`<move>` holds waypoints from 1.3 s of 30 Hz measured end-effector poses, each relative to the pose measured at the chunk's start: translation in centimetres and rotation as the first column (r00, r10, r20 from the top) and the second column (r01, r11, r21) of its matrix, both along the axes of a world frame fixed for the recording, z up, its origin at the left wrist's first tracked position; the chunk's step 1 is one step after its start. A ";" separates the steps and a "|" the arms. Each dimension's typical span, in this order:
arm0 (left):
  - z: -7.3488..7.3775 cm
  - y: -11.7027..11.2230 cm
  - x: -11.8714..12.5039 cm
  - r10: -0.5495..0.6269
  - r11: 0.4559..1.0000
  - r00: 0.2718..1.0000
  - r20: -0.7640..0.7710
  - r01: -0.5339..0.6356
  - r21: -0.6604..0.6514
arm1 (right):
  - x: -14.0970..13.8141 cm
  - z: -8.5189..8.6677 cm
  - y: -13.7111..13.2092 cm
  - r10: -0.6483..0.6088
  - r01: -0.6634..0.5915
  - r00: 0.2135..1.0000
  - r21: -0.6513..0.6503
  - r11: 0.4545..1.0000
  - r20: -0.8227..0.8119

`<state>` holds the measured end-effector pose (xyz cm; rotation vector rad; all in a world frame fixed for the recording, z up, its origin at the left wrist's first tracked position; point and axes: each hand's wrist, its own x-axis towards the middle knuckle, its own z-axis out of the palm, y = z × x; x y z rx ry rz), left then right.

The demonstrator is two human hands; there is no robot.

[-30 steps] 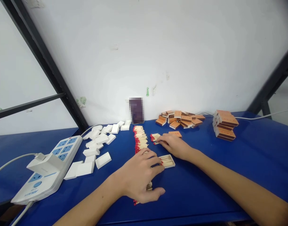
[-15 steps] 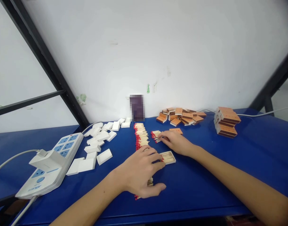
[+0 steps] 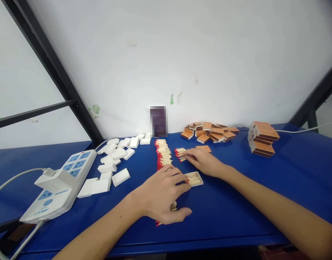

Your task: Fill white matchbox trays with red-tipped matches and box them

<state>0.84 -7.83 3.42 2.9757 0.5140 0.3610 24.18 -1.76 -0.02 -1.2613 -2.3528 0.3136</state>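
Matches crosswise, red heads left

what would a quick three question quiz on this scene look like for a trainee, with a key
1. Which hand is nearer the small match pile, left or right?
2. True or false: a white adapter sits on the power strip.
3. Fill in: the shallow tray near the left hand holds ____.

Key:
1. The right hand.
2. True.
3. Matches.

open pale tray lying flat, red-tipped matches inside; match pile beyond; long match row left.
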 end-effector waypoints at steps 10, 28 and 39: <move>-0.1 0.0 0.0 0.001 1.000 1.000 0.004 -0.001 -0.011 | 0.0 0.0 -0.1 -0.018 0.018 1.000 0.002 1.000 0.020; -0.1 0.0 0.0 0.001 1.000 1.000 -0.004 -0.001 -0.005 | -0.1 0.0 0.0 -0.007 0.007 1.000 0.006 1.000 0.025; -0.1 0.0 0.0 -0.001 1.000 1.000 0.001 0.001 -0.010 | -0.3 0.2 -0.2 -0.014 0.015 0.998 -0.012 1.000 0.068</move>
